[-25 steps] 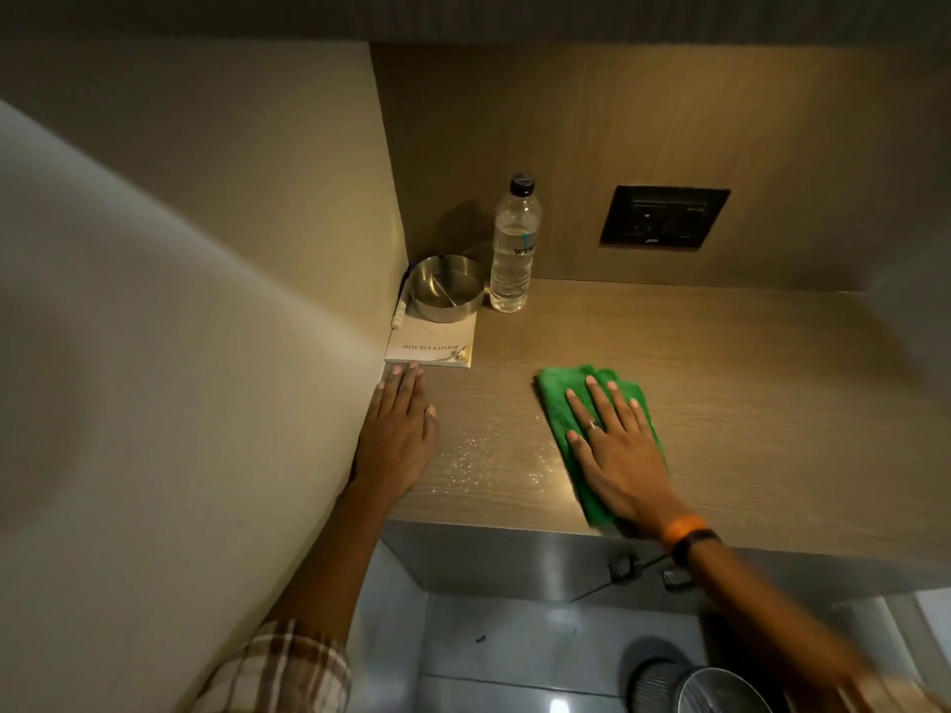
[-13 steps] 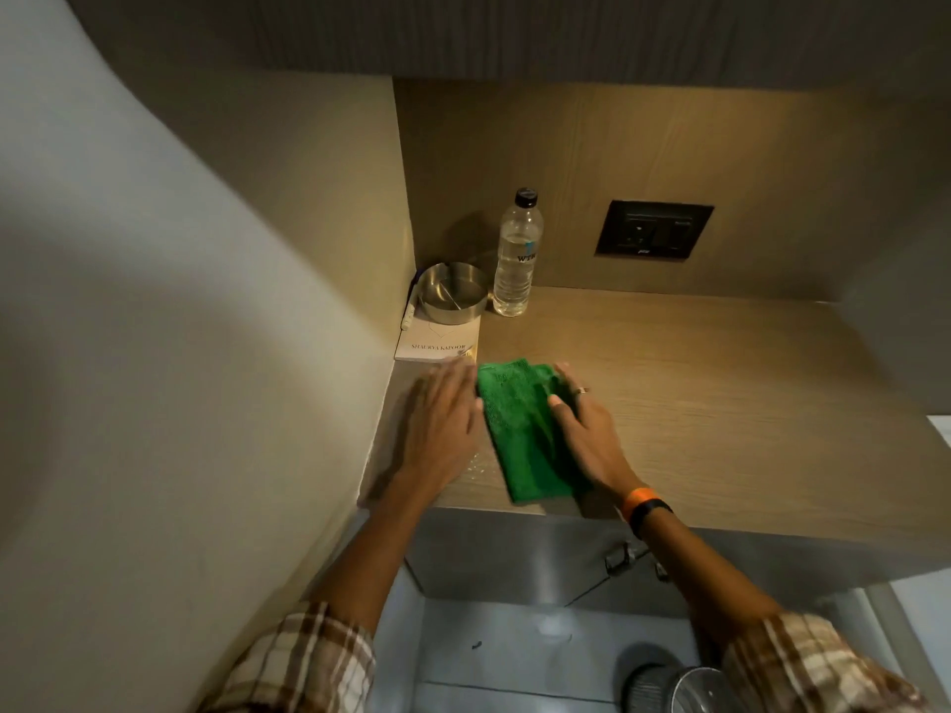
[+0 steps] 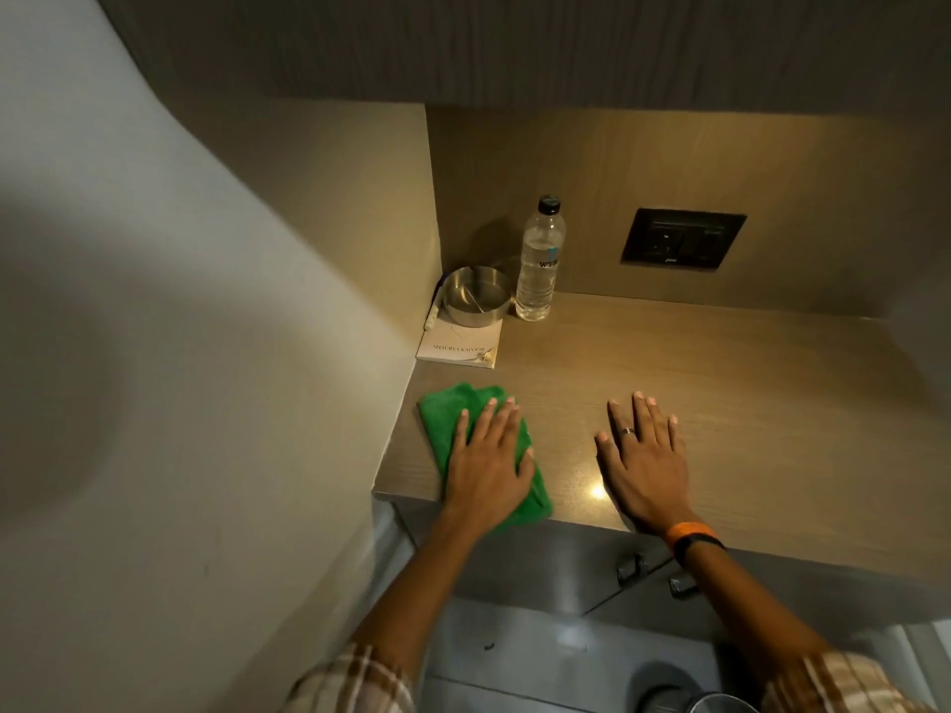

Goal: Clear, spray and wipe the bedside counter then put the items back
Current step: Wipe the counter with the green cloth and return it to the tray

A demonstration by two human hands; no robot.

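The green microfibre cloth (image 3: 453, 429) lies flat on the wooden bedside counter (image 3: 720, 403), tucked into the front corner by the wall, and the person's left hand (image 3: 489, 460) presses down on it with the palm spread and fingers straight, not gripping it but pinning it so it can be pushed across the surface. The right hand (image 3: 643, 455) rests empty beside it, flat on bare counter, likely bracing while the other wipes. Both forearms reach forward from checked sleeves, wrists low at the counter's front edge.

Beyond the left hand's fingertips, pushed back against the wall, sit a small booklet (image 3: 459, 343), a steel bowl (image 3: 476, 300) partly on it, and a water bottle (image 3: 539, 259). I'd guess they were shoved aside to free the front for wiping.
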